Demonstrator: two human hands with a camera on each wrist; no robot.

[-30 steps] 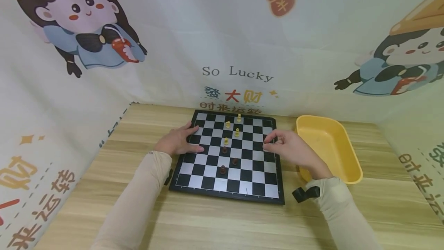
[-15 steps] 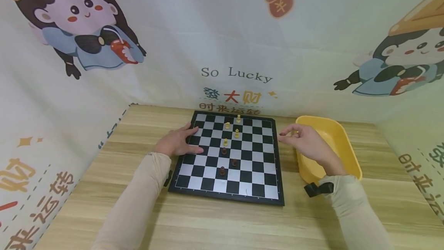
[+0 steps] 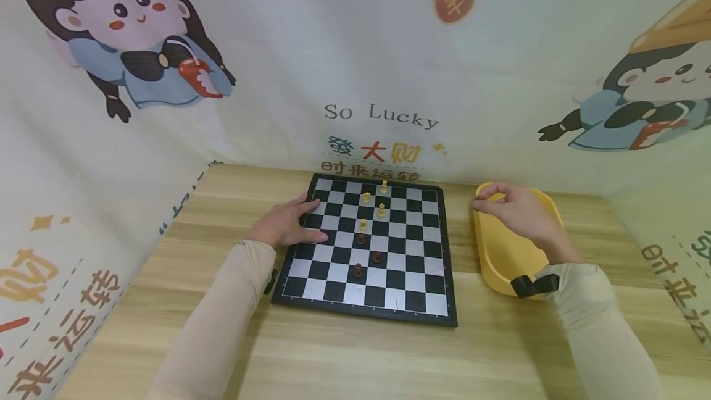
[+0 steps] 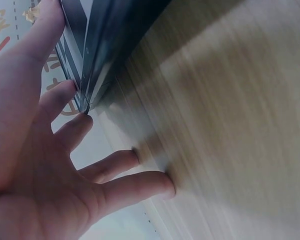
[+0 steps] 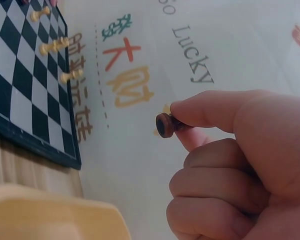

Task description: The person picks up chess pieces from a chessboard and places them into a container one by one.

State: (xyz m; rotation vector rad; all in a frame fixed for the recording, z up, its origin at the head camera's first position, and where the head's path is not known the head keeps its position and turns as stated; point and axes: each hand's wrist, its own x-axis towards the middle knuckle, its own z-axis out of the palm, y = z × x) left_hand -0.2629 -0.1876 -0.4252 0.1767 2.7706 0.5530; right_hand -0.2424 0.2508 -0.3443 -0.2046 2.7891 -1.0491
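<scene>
Between thumb and index finger, my right hand pinches a dark brown chess piece, its round base showing in the right wrist view. That hand is over the yellow tray, to the right of the chessboard. My left hand rests at the board's left edge with spread fingers, the thumb on the squares and two fingertips on the table in the left wrist view. Several pale yellow pieces, among them a pawn, stand on the far half. Brown pieces, one a pawn, stand on the near half.
The wooden table carries the board and tray side by side, a strip of wood between them. A printed cloth hangs just behind the board and along both sides.
My right hand has moved right from the board's right edge to above the yellow tray, carrying the brown chess piece. The left hand and the pieces on the board have stayed put.
</scene>
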